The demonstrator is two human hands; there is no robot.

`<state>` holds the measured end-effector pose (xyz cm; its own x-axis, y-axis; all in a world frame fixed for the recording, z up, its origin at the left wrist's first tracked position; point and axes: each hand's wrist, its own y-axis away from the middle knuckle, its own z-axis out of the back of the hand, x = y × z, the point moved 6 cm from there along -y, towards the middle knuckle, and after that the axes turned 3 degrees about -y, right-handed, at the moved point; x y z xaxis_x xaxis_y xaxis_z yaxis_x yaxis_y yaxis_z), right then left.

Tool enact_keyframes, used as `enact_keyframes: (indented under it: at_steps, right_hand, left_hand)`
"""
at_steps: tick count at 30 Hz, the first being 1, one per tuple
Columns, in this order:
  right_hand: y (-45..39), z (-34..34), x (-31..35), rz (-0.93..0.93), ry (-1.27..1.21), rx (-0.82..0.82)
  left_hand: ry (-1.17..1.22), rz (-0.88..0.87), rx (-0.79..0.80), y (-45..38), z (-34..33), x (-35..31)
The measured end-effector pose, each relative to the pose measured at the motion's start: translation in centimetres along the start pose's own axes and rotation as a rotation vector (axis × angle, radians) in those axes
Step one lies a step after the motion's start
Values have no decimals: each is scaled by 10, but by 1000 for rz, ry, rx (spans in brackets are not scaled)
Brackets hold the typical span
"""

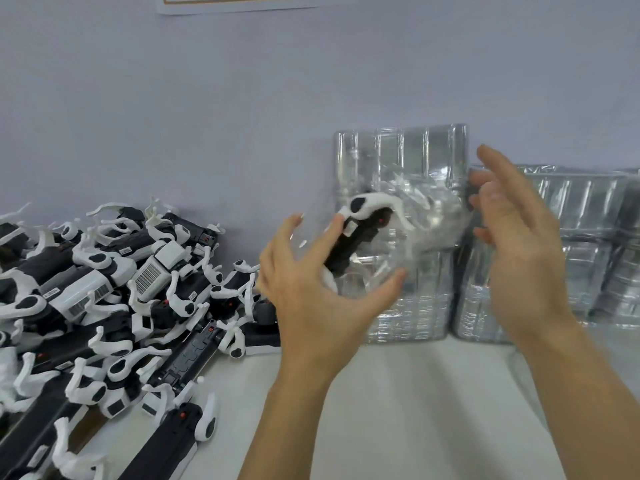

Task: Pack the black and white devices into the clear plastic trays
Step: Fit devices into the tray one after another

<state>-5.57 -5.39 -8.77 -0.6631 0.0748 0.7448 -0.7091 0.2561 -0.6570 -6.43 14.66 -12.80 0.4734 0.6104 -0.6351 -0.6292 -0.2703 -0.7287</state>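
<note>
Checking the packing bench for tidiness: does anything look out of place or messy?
The black and white devices lie in a tangled heap at the table's left, overlapping at all angles. The stacks of clear plastic trays stand orderly against the wall.

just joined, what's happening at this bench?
A person is packing one black and white device into a clear plastic tray held up in front of them. The left hand grips the tray with the device in it; the right hand is beside its right edge with fingers spread, blurred, so contact is unclear. A pile of unpacked devices lies on the table to the left, and stacks of trays lean against the wall behind.
</note>
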Motion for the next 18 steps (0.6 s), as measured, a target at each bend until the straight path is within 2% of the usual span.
enact_keyframes:
  at_steps: [2, 5, 10, 13, 18]
  right_hand:
    - [-1, 2, -2, -18, -17, -12]
    - [-1, -4, -3, 8, 33, 25]
    - [11, -36, -12, 10, 187, 245]
    - [22, -59, -14, 26, 214, 335]
    - [32, -77, -5, 118, 172, 374]
  left_hand:
    - [313, 189, -25, -1, 4, 15]
    - [656, 389, -59, -4, 4, 31]
    - [1072, 679, 54, 4, -5, 45]
    - [1235, 822, 72, 11, -10, 56]
    - [1457, 928, 99, 21, -18, 62]
